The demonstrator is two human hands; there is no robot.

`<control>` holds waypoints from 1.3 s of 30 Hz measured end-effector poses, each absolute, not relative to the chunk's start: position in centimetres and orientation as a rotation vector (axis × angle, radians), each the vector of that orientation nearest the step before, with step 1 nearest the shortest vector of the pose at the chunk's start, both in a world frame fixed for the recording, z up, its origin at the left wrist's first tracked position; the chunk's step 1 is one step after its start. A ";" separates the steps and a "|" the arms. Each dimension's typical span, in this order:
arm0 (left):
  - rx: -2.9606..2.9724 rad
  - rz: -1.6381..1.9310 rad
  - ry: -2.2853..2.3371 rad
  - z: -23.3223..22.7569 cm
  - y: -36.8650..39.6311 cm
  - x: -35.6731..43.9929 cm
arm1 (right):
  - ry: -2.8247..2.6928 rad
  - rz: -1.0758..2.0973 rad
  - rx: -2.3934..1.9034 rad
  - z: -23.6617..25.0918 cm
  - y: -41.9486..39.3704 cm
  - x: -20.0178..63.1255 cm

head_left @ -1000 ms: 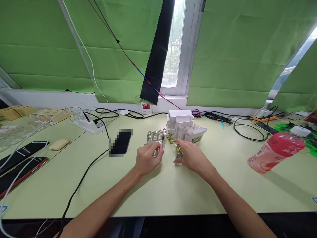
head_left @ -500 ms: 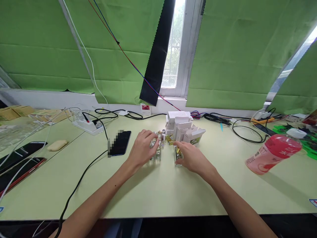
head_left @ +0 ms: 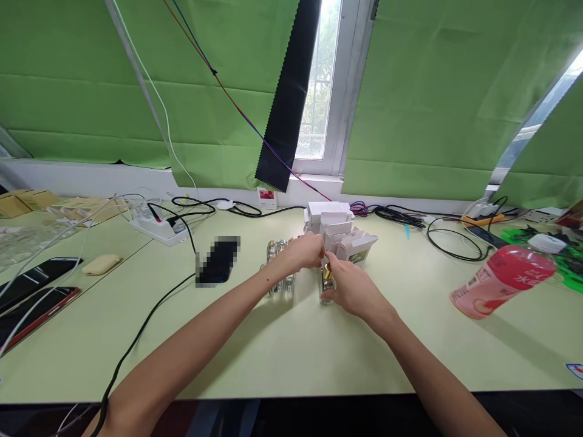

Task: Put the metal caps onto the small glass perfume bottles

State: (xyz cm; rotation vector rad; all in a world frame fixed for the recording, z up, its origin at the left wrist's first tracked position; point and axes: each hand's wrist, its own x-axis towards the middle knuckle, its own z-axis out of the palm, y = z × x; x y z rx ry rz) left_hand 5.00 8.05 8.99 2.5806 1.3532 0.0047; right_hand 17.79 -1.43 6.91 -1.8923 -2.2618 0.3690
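gripping a small gold-capped bottle [head_left: 327, 284] just in front of the white boxes [head_left: 339, 233], the right hand [head_left: 350, 288] stays closed; the left hand [head_left: 306, 253], fingers curled, reaches just left of the boxes, grasp unclear.

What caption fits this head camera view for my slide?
Right hand holds a small gold-capped glass bottle; left hand reaches beside small white cardboard boxes.

— Where are the two hands?
— Both arms stretch forward, forearms bare. The left hand [head_left: 306, 254] is curled into a loose fist, knuckles up, just beyond and to the left of the right hand [head_left: 350, 287].
— And the right?
— Fingers bent downward, thumb and forefinger pinched together.
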 end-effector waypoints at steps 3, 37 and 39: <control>2.564 -0.100 1.332 8.7 8.9 5.6 | -2.258 0.372 -1.883 6.9 -1.5 17.8; 2.688 -0.109 1.357 8.1 9.9 4.1 | -2.204 0.432 -1.736 5.9 0.5 17.7; 2.698 -0.114 1.343 8.3 9.9 3.9 | -2.196 0.438 -1.724 5.8 0.6 17.7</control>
